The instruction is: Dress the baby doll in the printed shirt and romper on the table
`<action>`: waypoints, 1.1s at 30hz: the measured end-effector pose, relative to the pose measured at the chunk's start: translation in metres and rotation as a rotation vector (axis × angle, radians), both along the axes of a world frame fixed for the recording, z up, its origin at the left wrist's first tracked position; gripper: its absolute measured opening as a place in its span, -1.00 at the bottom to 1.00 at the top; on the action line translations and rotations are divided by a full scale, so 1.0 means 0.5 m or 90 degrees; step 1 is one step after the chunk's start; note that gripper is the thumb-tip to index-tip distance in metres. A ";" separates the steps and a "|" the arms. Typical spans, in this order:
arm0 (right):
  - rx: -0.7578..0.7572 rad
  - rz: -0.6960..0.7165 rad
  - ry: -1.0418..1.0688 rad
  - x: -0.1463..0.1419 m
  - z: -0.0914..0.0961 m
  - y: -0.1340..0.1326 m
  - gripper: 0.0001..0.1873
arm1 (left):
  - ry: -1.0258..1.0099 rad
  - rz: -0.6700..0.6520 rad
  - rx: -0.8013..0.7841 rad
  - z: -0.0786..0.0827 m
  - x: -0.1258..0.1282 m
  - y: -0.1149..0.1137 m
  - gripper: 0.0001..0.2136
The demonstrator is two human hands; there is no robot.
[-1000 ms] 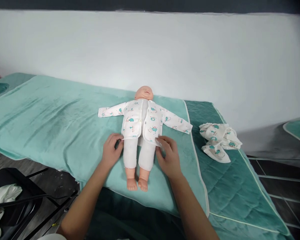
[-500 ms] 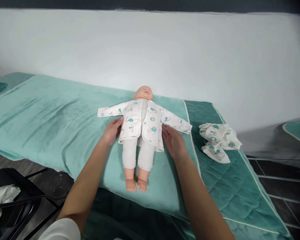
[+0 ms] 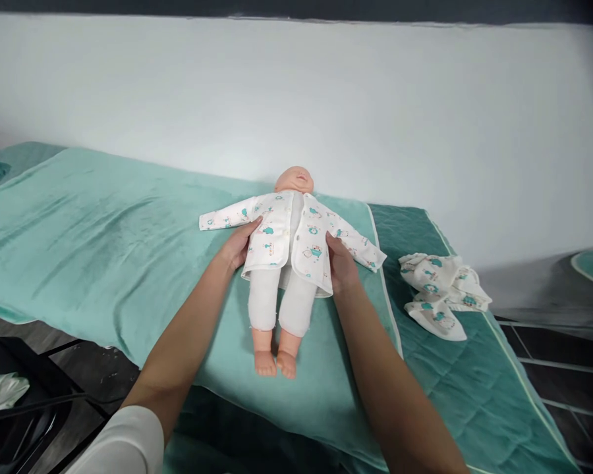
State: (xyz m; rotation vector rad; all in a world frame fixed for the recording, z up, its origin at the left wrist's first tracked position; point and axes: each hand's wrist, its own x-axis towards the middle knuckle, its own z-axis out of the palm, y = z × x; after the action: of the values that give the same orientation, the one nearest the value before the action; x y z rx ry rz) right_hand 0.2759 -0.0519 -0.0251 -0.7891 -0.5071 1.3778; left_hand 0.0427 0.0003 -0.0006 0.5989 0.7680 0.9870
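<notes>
A baby doll (image 3: 264, 299) lies face up on a light green sheet, head toward the wall and bare feet toward me. Its arms are in the spread sleeves of a white printed baby jacket (image 3: 313, 250), which hangs unfastened down the front. At the doll's left-hand side in view, my left hand (image 3: 242, 242) grips the torso, thumb on top of the jacket. On the opposite side my right hand (image 3: 342, 263) does the same, thumb resting on the cloth. The other fingers of both hands are tucked behind the doll, out of sight.
Crumpled printed baby clothing (image 3: 442, 293) lies on the dark green quilted cover (image 3: 474, 382) at right. The light green sheet (image 3: 103, 243) spreads leftward along the white wall (image 3: 296, 92). A black chair (image 3: 44, 421) with white cloth (image 3: 2, 392) stands lower left.
Both hands have gone from resting flat beside the doll to holding its sides, thumbs over the jacket. The doll sits slightly farther right and higher in view.
</notes>
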 end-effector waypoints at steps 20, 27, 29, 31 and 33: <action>-0.039 -0.013 0.155 0.046 0.006 0.046 -0.78 | -0.081 0.094 0.037 0.008 0.006 0.043 -0.83; -0.012 -0.055 0.203 0.086 0.020 0.037 -0.77 | -0.126 0.301 -0.004 0.013 -0.045 0.065 -0.90; -0.016 -0.064 0.207 0.102 0.020 0.034 -0.76 | -0.135 0.342 -0.017 0.014 -0.059 0.068 -0.90; -0.021 -0.088 0.210 0.120 0.020 0.031 -0.75 | -0.140 0.372 -0.018 0.014 -0.072 0.071 -0.88; -0.017 -0.118 0.209 0.138 0.020 0.028 -0.73 | -0.142 0.397 -0.010 0.013 -0.083 0.074 -0.87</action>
State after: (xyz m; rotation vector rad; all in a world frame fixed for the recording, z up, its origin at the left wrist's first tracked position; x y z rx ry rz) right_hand 0.3450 -0.0378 -0.0152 -0.5991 -0.1552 1.3099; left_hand 0.0013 0.0372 0.0059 0.2218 0.7764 1.5876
